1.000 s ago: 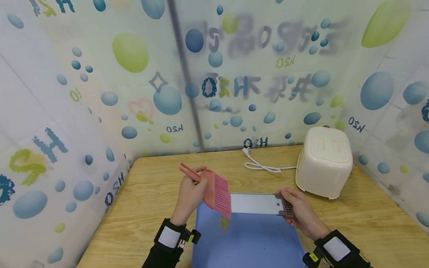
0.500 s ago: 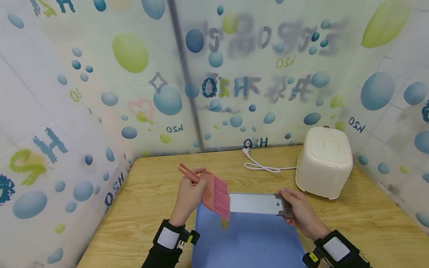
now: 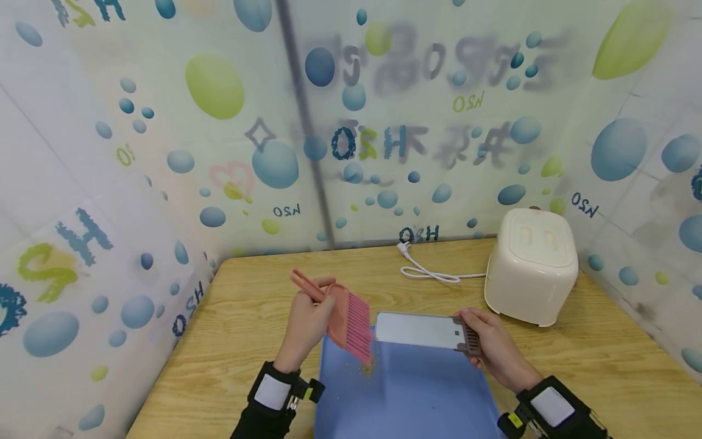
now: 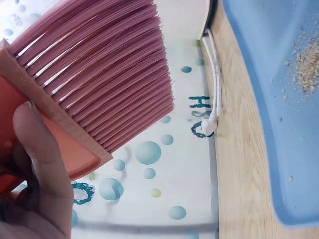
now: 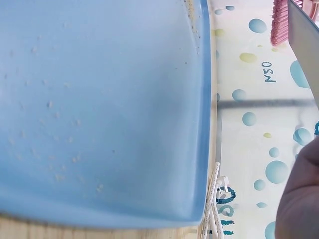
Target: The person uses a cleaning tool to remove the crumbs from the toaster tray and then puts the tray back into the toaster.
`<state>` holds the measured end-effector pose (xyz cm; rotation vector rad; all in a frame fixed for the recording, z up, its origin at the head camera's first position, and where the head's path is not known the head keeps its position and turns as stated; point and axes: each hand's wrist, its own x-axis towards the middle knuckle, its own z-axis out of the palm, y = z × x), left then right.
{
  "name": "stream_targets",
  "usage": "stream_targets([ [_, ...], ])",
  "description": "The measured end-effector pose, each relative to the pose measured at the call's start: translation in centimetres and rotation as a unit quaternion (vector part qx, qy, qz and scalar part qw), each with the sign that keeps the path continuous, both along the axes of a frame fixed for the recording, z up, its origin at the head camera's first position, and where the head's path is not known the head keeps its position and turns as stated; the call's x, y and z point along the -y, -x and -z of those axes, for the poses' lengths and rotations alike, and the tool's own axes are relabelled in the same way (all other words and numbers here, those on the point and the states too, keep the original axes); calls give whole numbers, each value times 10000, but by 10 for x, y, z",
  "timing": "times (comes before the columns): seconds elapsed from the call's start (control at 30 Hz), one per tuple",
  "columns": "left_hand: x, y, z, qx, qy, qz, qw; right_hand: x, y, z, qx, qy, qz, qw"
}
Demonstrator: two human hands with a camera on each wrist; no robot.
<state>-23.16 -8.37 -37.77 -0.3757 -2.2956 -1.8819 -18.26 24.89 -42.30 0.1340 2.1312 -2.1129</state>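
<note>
My left hand grips a pink brush by its handle end, with the thumb on the brush's body. Its pink bristles fan out large in the left wrist view. In the head view the bristle ends overlap a small pile of crumbs on the blue tray. My right hand pinches the brown slotted end of a flat metal crumb tray above the blue tray's far side. A narrow gap shows between brush and crumb tray. Only part of the crumb tray appears in the right wrist view.
A cream toaster stands at the back right of the wooden table. Its white cord lies looped behind the blue tray, the plug near the patterned curtain. More crumbs are scattered over the blue tray.
The brush has moved slightly left and down, onto the crumb pile. The crumb tray's left end has tilted up and come apart from the bristles. Both hands keep their hold.
</note>
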Motion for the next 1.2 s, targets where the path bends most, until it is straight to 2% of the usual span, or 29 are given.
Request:
stream_targets([
  [0.23, 1, 1, -1, -19, -6, -69, 10000, 1, 1, 0, -27, -64, 14, 10000],
  [0.53, -8, 4, -11, -323, -285, -55, 9991, 4, 2, -2, 4, -168, 3, 9999],
  [0.8, -26, 6, -23, -274, -415, 111, 9987, 10, 3, -5, 7, -206, -80, 9998],
  [1.2, -57, 2, -29, -177, -462, 591, 9970, 23, 5, -6, 46, -226, -286, 9993],
])
